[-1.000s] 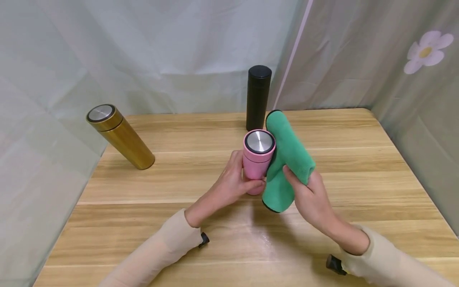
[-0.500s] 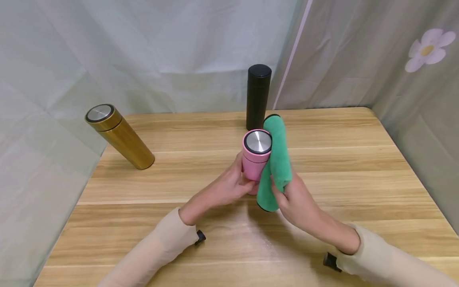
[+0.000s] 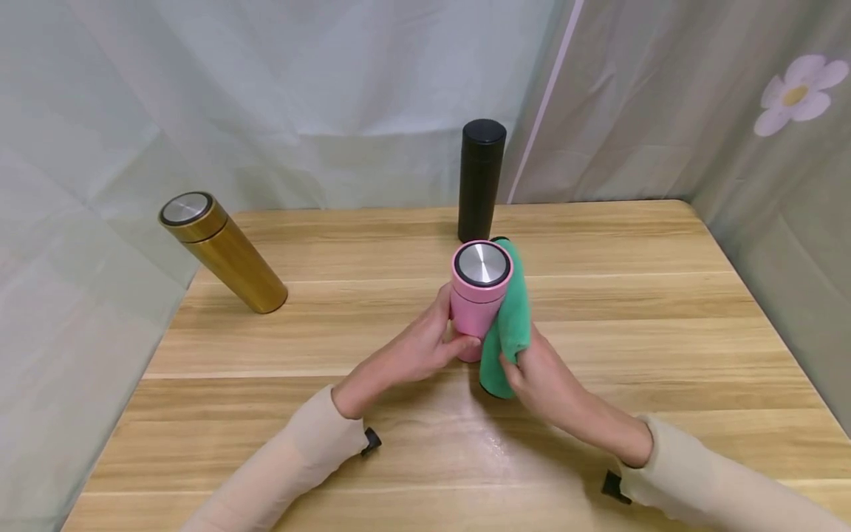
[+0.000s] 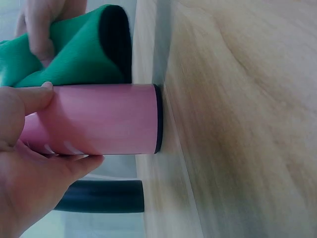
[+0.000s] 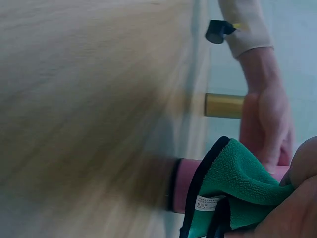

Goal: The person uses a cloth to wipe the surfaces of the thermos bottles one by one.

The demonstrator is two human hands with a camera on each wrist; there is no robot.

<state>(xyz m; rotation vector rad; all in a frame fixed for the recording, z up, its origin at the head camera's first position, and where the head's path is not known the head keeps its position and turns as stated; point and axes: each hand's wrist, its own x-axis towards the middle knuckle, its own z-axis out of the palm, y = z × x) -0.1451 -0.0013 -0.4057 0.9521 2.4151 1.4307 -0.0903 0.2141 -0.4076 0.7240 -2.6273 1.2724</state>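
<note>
On my feed the green cloth (image 3: 515, 314) gripped by the right hand (image 3: 541, 378) just slid lower against the pink thermos (image 3: 476, 316), held by the left hand (image 3: 425, 343) mid-way across the wooden table (image 3: 665, 332), so I'd guess rubbing's working downward.

pink vacuum flask (image 3: 476, 314) — silver-topped, upright, in left hand (image 3: 420, 347) | green cloth (image 3: 515, 314) — black-edged, folded, against flask's right side, in right hand (image 3: 548, 380)

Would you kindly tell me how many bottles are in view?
3: the pink bottle, held by the left hand; the black bottle, farther back behind it; and the gold bottle, off to the left.
</note>
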